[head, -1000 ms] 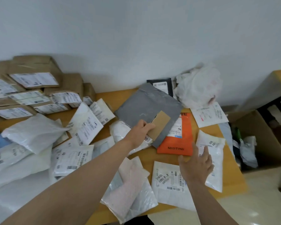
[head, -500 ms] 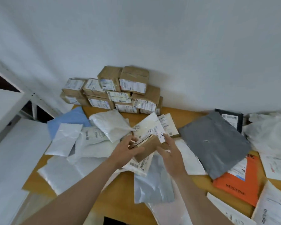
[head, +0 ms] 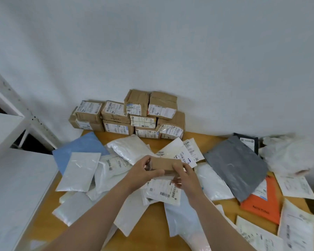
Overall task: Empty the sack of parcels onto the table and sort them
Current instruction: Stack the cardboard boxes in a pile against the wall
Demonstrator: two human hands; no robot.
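A small brown cardboard parcel (head: 166,164) is held over the middle of the wooden table (head: 152,221). My left hand (head: 143,171) grips its left end and my right hand (head: 184,175) grips its right end. Under the hands lie several white plastic mailers, one with a barcode label (head: 163,192). A stack of brown taped boxes (head: 134,116) stands against the wall at the back. A blue mailer (head: 80,147) lies at the left, a grey mailer (head: 236,163) and an orange mailer (head: 263,205) at the right.
A crumpled white sack (head: 288,153) sits at the far right by a black parcel (head: 248,142). White metal shelving (head: 11,142) stands close on the left of the table. More white labelled mailers (head: 295,229) cover the near right corner.
My left hand carried the brown parcel from the right side to the middle. My right hand has joined it on the parcel. The view swung left toward the box stack.
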